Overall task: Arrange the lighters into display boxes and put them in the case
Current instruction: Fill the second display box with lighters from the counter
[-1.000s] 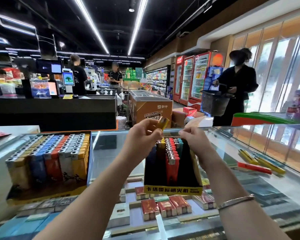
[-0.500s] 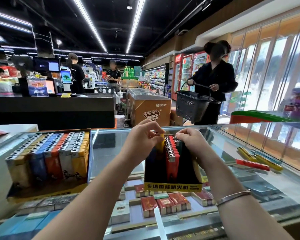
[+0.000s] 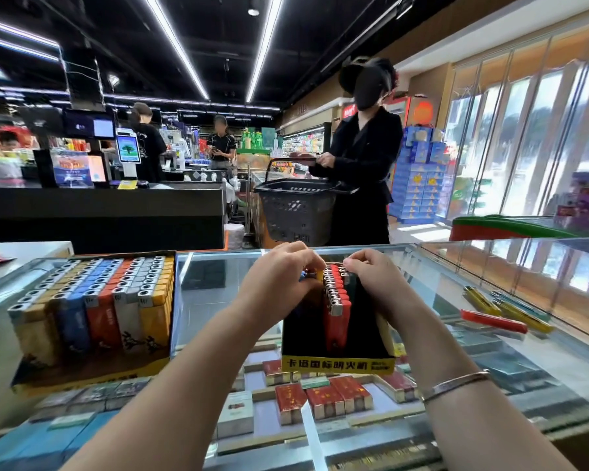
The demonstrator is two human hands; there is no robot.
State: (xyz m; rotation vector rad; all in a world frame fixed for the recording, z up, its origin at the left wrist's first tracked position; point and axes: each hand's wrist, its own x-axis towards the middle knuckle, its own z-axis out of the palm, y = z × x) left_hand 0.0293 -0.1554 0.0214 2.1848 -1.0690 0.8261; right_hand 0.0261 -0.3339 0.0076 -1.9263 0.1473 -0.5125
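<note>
We see from above our own two hands working at a small black display box [image 3: 337,355] with a yellow front strip, standing on a glass-topped desk [image 3: 218,300]. Our left hand [image 3: 279,277] curls its fingers over the box's left side, pinching what looks like a yellow lighter [image 3: 319,274] into its row. Our right hand [image 3: 374,277] pinches the metal caps at the back of the red lighters [image 3: 337,314], which stand upright in the box.

We judge the lighters light, rigid and smooth-sided, so somewhat slippery; the metal cap end offers the surest hold. The cardboard box looks light and could tip if pushed from above.

Left of this box sits a full display box [image 3: 92,317] of yellow, blue, orange and white lighters. To its right, loose lighters [image 3: 493,321] lie flat on the glass. Under the glass are cigarette packs. Beyond the box, a shopper [image 3: 364,171] holds a basket in a brightly lit shop.
</note>
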